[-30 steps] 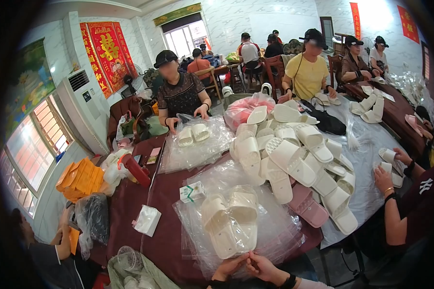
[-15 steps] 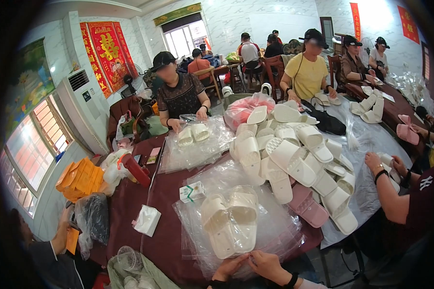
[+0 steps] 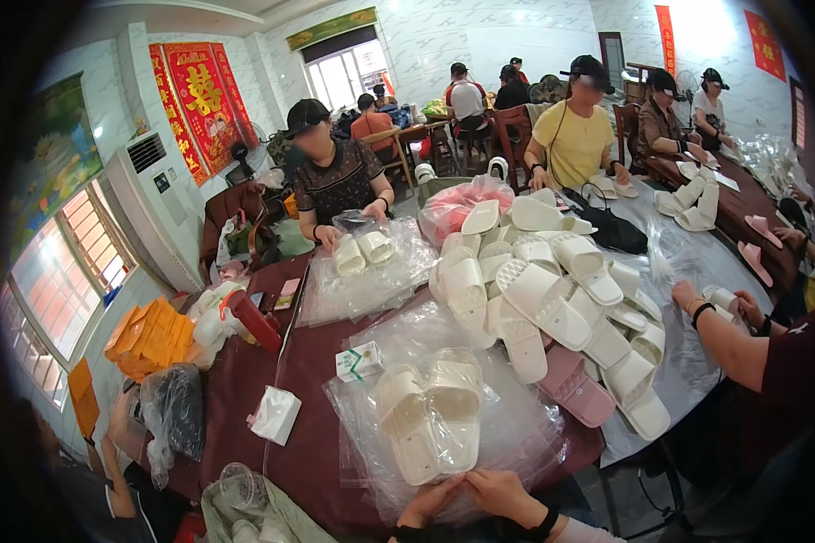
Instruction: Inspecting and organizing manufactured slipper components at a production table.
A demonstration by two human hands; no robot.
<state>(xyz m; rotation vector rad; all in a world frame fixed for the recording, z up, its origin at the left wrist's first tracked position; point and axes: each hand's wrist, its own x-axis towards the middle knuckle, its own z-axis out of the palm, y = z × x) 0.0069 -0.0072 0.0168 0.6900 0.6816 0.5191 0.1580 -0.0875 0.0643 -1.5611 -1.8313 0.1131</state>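
A pair of cream slide slippers (image 3: 430, 421) lies side by side inside a clear plastic bag (image 3: 466, 357), toes toward me. My left hand (image 3: 431, 500) and my right hand (image 3: 501, 495) meet at the bag's near end, just below the slippers. Fingers of both hands are closed in a pinch on the bag's edge. Under the bag, a stack of flat clear bags (image 3: 525, 425) spreads over the dark red tablecloth (image 3: 321, 462).
A big heap of cream slippers (image 3: 543, 290) rises to the right, with a pink slipper (image 3: 575, 387) at its near edge. A small white box (image 3: 359, 361) and a tissue pack (image 3: 275, 414) lie to the left. Co-workers sit around; one across handles bagged slippers (image 3: 362, 251).
My hands stay nearly still at the bag's edge. At far left a co-worker has raised an orange sheet. At right, pink slippers near another person now lie apart on the table.
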